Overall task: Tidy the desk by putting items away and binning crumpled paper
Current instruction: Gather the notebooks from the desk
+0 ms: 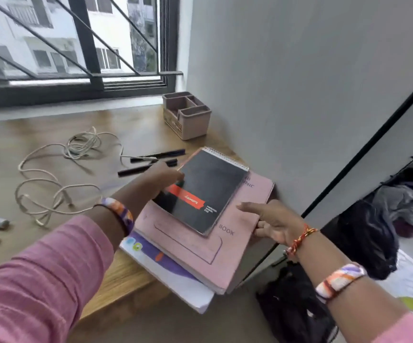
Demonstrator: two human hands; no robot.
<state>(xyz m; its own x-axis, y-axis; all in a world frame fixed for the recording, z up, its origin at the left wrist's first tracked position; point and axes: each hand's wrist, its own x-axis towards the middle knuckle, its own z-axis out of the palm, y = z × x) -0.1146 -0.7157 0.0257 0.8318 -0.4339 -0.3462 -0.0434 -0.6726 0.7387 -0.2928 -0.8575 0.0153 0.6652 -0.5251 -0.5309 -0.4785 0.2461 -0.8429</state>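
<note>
The pink book (200,253) overhangs the surface's (52,134) near edge, right hand (272,224) gripping it. Left hand (162,175) touches the black notebook (208,189), grip unclear

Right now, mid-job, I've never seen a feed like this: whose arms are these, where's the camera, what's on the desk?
No machine here: a person's two bare hands, filmed by one head-worn camera looking down. The right hand grips the pink book at its edge, thumb on top, fingers curled beneath. A black spiral notepad lies on it; the left hand touches its left edge, grip too blurred to judge. A white book lies underneath. On the desk: pens, a tangled cable, a pink organiser.
</note>
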